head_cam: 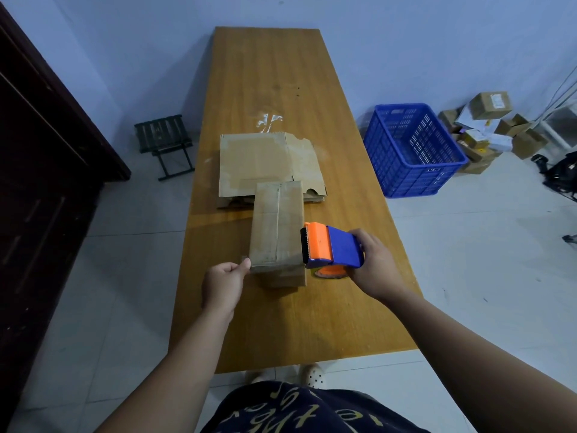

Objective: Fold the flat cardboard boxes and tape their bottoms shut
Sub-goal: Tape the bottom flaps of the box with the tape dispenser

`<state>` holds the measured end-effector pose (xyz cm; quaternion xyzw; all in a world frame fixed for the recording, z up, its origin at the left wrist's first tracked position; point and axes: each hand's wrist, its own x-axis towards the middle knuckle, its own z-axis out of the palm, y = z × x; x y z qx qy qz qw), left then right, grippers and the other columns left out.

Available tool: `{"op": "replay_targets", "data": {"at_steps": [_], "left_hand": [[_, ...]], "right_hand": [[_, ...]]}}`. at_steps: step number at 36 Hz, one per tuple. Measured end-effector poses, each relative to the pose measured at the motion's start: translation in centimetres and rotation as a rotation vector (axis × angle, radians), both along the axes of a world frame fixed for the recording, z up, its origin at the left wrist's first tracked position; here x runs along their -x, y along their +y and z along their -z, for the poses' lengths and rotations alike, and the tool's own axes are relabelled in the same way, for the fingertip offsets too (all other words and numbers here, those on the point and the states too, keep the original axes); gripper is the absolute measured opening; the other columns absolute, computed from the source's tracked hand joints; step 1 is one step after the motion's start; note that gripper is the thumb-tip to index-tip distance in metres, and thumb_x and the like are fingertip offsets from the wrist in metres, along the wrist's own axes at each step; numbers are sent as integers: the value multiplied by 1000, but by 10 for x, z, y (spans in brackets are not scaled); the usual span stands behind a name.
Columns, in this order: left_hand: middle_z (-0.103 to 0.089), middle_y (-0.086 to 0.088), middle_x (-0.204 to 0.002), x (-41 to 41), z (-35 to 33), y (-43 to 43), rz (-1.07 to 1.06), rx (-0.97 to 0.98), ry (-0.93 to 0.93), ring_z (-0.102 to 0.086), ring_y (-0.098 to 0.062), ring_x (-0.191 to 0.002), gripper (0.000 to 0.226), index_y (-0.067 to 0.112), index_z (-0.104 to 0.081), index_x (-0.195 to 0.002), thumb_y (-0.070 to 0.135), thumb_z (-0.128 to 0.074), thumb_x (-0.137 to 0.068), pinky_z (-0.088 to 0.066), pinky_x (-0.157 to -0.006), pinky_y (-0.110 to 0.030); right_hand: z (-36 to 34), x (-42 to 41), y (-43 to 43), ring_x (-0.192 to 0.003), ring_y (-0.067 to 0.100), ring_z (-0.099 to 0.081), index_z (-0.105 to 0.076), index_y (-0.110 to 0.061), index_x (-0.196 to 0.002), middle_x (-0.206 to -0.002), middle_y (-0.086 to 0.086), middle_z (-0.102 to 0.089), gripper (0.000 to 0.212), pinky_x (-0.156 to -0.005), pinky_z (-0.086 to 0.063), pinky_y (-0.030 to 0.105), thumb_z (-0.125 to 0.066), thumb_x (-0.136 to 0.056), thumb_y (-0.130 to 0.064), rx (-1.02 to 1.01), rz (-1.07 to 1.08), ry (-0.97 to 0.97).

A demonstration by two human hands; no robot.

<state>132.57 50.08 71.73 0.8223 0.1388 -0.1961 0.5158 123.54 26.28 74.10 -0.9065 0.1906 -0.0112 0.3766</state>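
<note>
Long orange-brown wooden desk (274, 73) runs up the centre of the frame. On the floor at right is an open-topped blue plastic lattice crate (406, 176). The stack of flat brown cardboard blanks (259, 160) sits mid-desk with glossy tape patches on the top sheet, all unfolded. The task's thing, a folded long brown cardboard box (276, 223), is just below centre frame. It lies bottom-up on the desk, its far end overlapping the stack's near edge. Both flaps are closed and meet at a centre seam with a shiny strip along it. The near end shows some wrinkling, and the walls look square. The right grip (374, 264) is wrapped fully round the blue body of the blue-and-orange plastic tape dispenser (334, 246). The dispenser's serrated orange edge touches the box's right near side, and the roll is low against the desk. The left grip (223, 282) is closed, thumb and forefinger pinching a small pale tab (245, 260) at the box's lower-left corner. It looks like a tape end, can't confirm. My read: we're in the bottom-taping step, at or near a cross strip over the near end. The next move likely needs the tape held taut across the end, pressed down and cut on the teeth, while the box is kept from sliding.
</note>
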Motion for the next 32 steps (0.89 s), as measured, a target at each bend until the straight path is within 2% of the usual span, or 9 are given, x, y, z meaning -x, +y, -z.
{"op": "replay_targets", "data": {"at_steps": [5,9,14,19,27,30,32], "left_hand": [[-59,5,-78,-1,2,-2,25,43,48,-50,-9,-76,27,12,-66,-77,34,-61,-92,-36,-77,-33],[-58,6,-91,-2,1,-4,45,70,84,-48,-14,-97,21,16,-65,-83,34,-62,-91,-36,-85,-33],[-58,3,-98,-1,1,-7,60,53,90,-46,-14,-98,26,11,-68,-88,36,-62,-91,-36,-85,-33],[-55,11,-81,1,-1,-10,92,14,71,-48,-13,-95,25,13,-67,-82,34,-59,-93,-36,-84,-33],[-54,11,-78,0,-3,-11,104,-35,76,-47,-12,-90,28,11,-66,-82,36,-58,-93,-36,-81,-33],[-55,10,-81,-1,-4,-10,113,-41,91,-49,-15,-95,29,12,-66,-82,37,-58,-93,-36,-82,-33],[-59,6,-93,-1,-5,-10,122,-36,111,-51,-20,-105,29,12,-67,-84,39,-59,-92,-37,-85,-35]], "right_hand": [[2,3,-3,-88,4,-48,-44,-31,-111,-104,-6,-52,43,-68,-36,15,-75,-82,-21,23,5,27],[7,6,-4,-86,2,-47,-47,-26,-114,-101,-8,-51,41,-66,-34,14,-73,-84,-21,46,19,46],[17,10,-6,-85,4,-49,-48,-24,-113,-102,-4,-55,34,-64,-34,15,-69,-87,-20,58,43,54],[26,12,-6,-83,0,-50,-47,-22,-113,-100,-7,-54,32,-63,-35,15,-68,-89,-21,34,58,76],[36,18,-6,-78,5,-56,-43,-26,-109,-93,-9,-58,29,-60,-43,21,-65,-91,-25,74,55,147],[38,19,-5,-78,5,-57,-43,-26,-110,-94,-8,-59,30,-62,-49,24,-65,-90,-26,100,65,160],[38,18,-3,-79,6,-56,-42,-26,-111,-96,-8,-58,31,-63,-50,24,-65,-90,-28,120,67,181]]}}
